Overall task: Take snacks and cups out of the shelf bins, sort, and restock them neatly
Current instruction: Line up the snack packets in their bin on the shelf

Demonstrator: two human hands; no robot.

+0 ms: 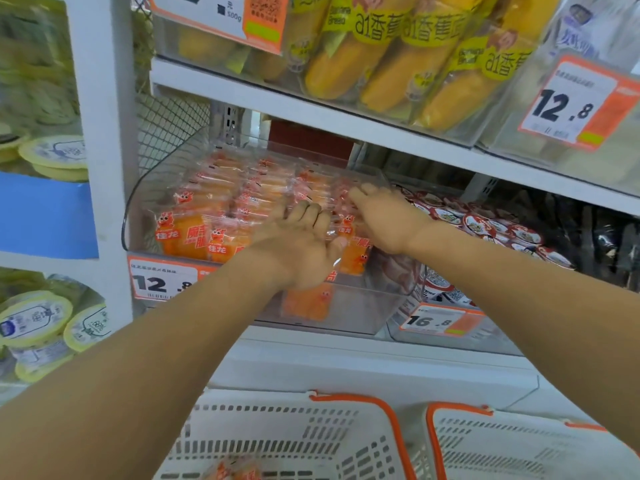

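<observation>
A clear plastic bin (349, 313) on the middle shelf holds several orange snack packets (204, 216) in rows. Both hands reach into it. My left hand (298, 247) lies palm down on the front packets, its fingers curled over one. My right hand (384, 220) presses on packets at the bin's right side, fingers bent around them. The clear bin to the right holds red-and-white cups (491, 226) with foil lids. An orange packet (235, 471) lies in the white basket (287, 434) below.
A second white basket (519, 445) with an orange handle stands at the lower right. Yellow banana-bread packs (388, 53) fill the shelf above. Price tags (159, 280) hang on the bin fronts. Yellow-lidded tubs (38, 320) sit on the left shelves behind a white post (104, 133).
</observation>
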